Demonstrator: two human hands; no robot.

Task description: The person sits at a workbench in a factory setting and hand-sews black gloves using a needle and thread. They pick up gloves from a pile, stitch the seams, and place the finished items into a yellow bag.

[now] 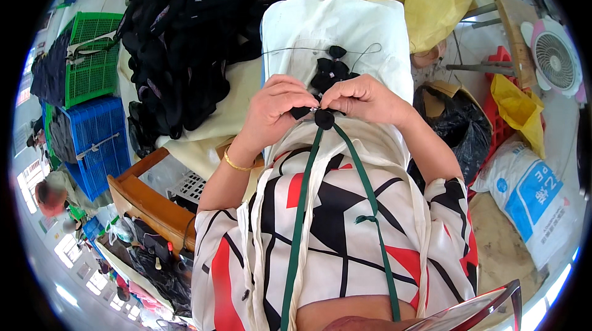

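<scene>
Close together over my lap, both hands work on a small black fabric piece [324, 120] with a tiny shiny spot at its middle. My left hand [277, 106] is closed, pinching the piece from its left side. My right hand [365, 99] is closed too, thumb and forefinger pressed together at the piece's upper edge; whether they also grip something thin is too small to tell. Just beyond my fingertips, more small black fabric pieces [333, 72] with shiny centres lie on a white cloth [333, 20]. A dark thread [296, 49] curves over this cloth, looping at the right.
A large heap of black items [185, 41] lies at the far left. Green [92, 60] and blue crates [105, 152] stand beyond it, near a wooden drawer [145, 189]. On the right are a black plastic bag [459, 118], a white sack [524, 192] and a fan [555, 53].
</scene>
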